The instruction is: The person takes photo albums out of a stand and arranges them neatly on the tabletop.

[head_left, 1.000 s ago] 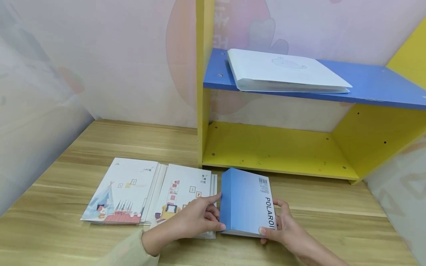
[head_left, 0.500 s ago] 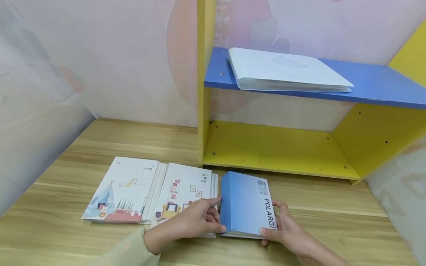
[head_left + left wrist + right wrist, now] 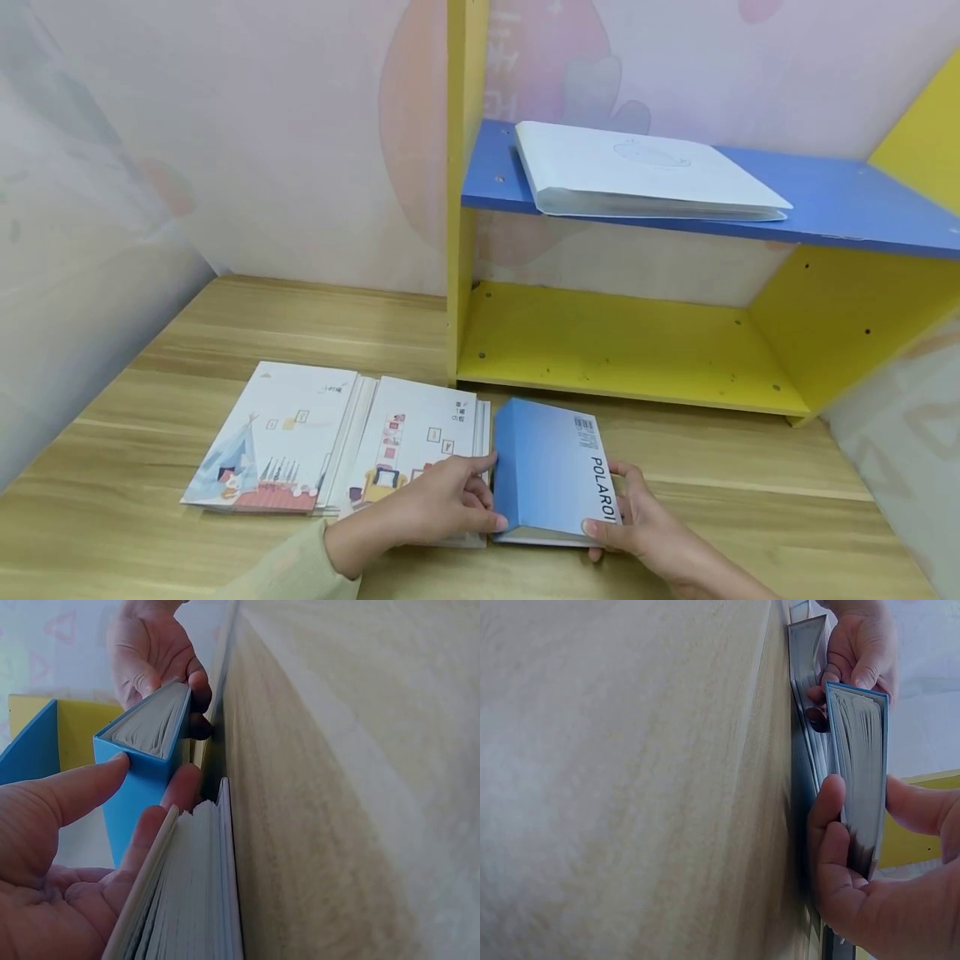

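A thick blue photo album point(image 3: 558, 467) with POLAROI lettering lies between both hands, slightly raised at its spine side. My left hand point(image 3: 442, 500) holds its spine, with the thumb point(image 3: 94, 784) at the near corner and other fingers lower down. On the opposite edge, my right hand point(image 3: 645, 525) grips the album, thumb on the cover and fingers beneath. The pages point(image 3: 859, 750) show at the near end in the right wrist view. Close on the left lies a white illustrated album point(image 3: 420, 433), partly covered by my left hand.
Another white album point(image 3: 285, 433) with a tent picture lies farther left on the wooden table point(image 3: 750, 467). Behind stands a yellow shelf unit point(image 3: 615, 337) with a blue board point(image 3: 832, 187). A white album point(image 3: 645, 171) rests on that board, its front edge slightly overhanging.
The blue album has shifted slightly toward me, and its lettered side has turned a little. Both hands keep their hold. The head view has tilted slightly.
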Available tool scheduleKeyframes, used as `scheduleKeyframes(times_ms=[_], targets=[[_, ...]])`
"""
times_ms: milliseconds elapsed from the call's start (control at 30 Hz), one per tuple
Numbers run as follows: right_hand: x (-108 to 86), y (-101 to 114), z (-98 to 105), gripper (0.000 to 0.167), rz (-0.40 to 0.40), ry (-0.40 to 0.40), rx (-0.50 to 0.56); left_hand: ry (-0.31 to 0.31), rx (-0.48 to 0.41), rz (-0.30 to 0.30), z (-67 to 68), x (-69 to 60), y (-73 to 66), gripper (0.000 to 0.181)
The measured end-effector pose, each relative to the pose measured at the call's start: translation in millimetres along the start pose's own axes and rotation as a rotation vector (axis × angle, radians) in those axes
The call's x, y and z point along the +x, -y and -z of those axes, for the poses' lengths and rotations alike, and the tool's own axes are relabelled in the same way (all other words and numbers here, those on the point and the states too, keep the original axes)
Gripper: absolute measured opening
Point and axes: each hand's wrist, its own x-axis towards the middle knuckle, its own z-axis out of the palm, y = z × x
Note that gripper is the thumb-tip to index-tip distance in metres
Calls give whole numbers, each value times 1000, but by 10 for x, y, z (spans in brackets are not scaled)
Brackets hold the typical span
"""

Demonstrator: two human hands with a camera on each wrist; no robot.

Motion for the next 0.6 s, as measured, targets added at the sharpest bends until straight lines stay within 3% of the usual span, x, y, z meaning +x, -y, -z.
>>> scheduleKeyframes(times_ms=[367, 600], targets=[[15, 0, -1, 92, 14, -14, 4, -2, 50, 12, -9, -7, 0, 83], [16, -8, 5, 94, 20, -10, 31, 14, 43, -12, -46, -37, -12, 81]])
